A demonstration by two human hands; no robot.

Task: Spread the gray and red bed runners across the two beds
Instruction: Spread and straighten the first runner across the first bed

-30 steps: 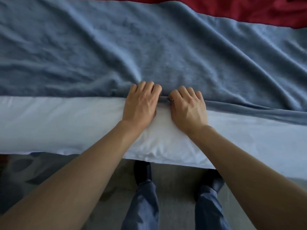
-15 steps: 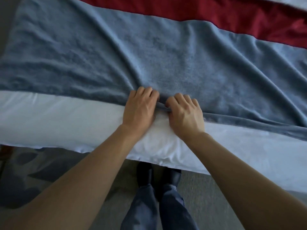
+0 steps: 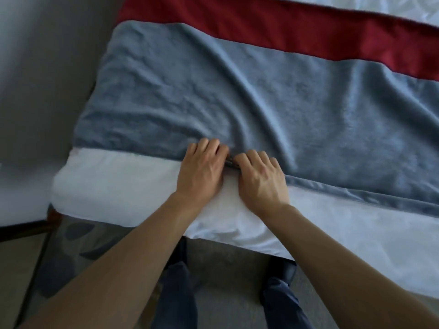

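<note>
Both hands' fingers (image 3: 215,148) curled over gray runner (image 3: 237,96) edge

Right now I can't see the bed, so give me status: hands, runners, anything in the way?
Left hand and right hand both grip gray runner near edge. Gray runner wrinkled, red runner beyond it. Nothing in the way.
</note>
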